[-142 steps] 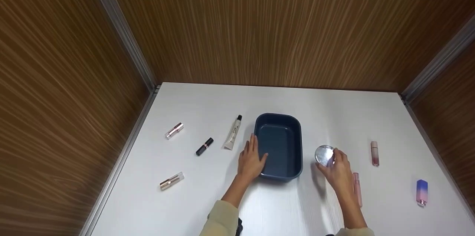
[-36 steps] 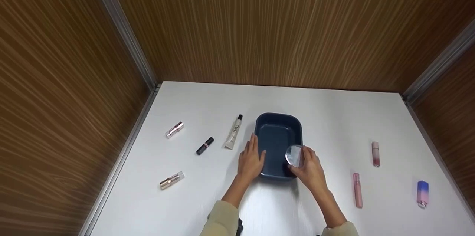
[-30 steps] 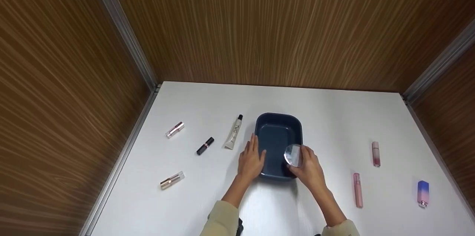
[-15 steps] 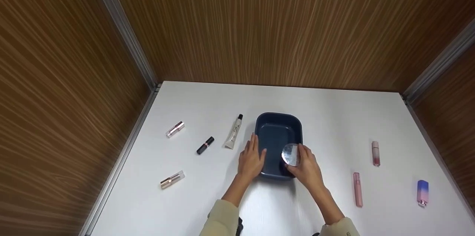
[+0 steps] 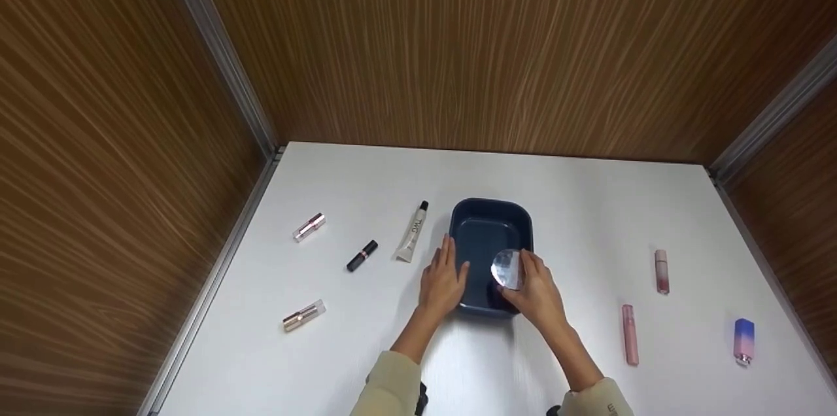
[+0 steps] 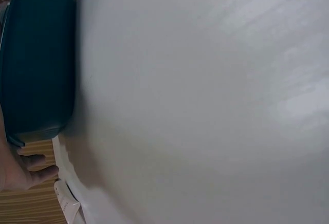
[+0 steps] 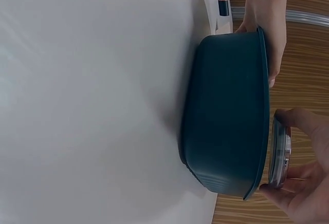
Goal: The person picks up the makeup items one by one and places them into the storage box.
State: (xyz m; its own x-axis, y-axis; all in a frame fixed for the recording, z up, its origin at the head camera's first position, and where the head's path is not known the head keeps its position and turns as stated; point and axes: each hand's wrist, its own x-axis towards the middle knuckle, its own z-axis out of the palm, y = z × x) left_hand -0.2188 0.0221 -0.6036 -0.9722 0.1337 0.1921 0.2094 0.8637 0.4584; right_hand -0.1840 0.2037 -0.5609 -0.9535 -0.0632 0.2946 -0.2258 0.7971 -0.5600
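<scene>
My right hand (image 5: pixel 537 292) pinches a round, shiny compact (image 5: pixel 507 269) between thumb and fingers. The compact hangs over the right front part of a dark blue rectangular storage box (image 5: pixel 480 301). In the right wrist view the compact (image 7: pixel 280 152) stands just above the box's rim, its flat side facing the opening. My left hand (image 5: pixel 441 285) rests along the box's left side with straight fingers, the thumb over the rim. In the left wrist view its fingers (image 6: pixel 43 172) reach past the box's wall (image 6: pixel 41 64).
Left of the box lie a white squeeze tube (image 5: pixel 412 233), a black lipstick (image 5: pixel 361 256) and two clear-and-gold lipsticks (image 5: pixel 308 227). To the right are a pink lip gloss tube (image 5: pixel 630 335), a pink-red tube (image 5: pixel 662 272) and a blue-pink one (image 5: pixel 743 341). Wood-grain panels enclose the white table.
My right hand has carried the compact leftward from beside the box to over its opening, drifting slightly further left and away in the last second. My left hand has stayed at the box.
</scene>
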